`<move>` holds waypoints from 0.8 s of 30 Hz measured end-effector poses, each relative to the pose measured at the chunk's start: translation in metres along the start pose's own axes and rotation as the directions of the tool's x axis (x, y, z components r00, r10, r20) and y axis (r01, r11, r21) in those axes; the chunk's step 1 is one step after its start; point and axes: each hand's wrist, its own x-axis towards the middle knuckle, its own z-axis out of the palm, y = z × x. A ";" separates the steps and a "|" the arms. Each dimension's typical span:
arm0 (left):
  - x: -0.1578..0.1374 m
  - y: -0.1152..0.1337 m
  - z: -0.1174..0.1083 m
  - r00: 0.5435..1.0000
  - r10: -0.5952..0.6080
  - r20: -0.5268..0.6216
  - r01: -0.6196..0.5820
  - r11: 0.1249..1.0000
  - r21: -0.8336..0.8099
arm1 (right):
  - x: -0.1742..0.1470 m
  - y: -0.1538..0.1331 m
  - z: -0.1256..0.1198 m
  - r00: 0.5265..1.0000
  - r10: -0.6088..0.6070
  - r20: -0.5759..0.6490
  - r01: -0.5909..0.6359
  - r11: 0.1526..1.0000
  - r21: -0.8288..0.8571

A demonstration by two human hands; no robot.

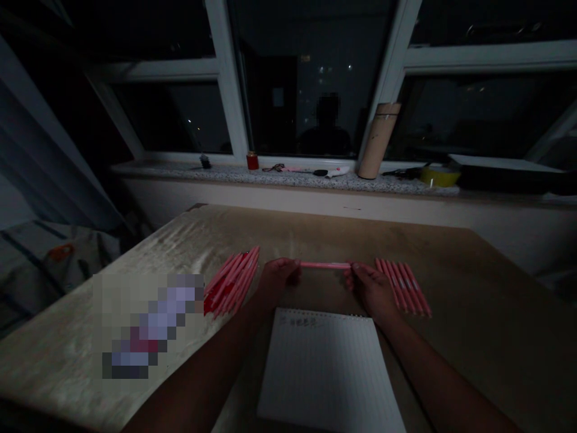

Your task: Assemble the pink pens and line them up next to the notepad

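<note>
While gripping pen [325,265] with left hand [282,270] and right hand [372,285] beyond notebook [329,373], seemingly midway: row [402,287] right thereof, pile [238,279] pending left.

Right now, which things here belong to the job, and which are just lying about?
Probably the job:
pink pen or pencil held by left hand and right hand
pile of similar ones
row of similar ones
perhaps lined notepad

Probably just lying about:
tan flask
yellow tape roll
small red jar
pixelated thing
</note>
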 end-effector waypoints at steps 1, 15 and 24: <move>0.000 0.001 0.001 1.000 0.000 -0.002 0.000 1.000 0.019 | 0.000 0.000 0.000 1.000 0.004 -0.004 -0.004 1.000 0.000; -0.003 0.007 0.006 1.000 -0.022 0.007 0.021 0.991 0.131 | -0.005 -0.016 0.007 0.986 0.130 0.103 -0.151 0.959 0.238; 0.001 0.003 0.004 0.999 -0.017 0.043 0.014 0.998 0.065 | -0.006 -0.019 0.005 0.928 0.266 0.260 -0.346 0.873 0.344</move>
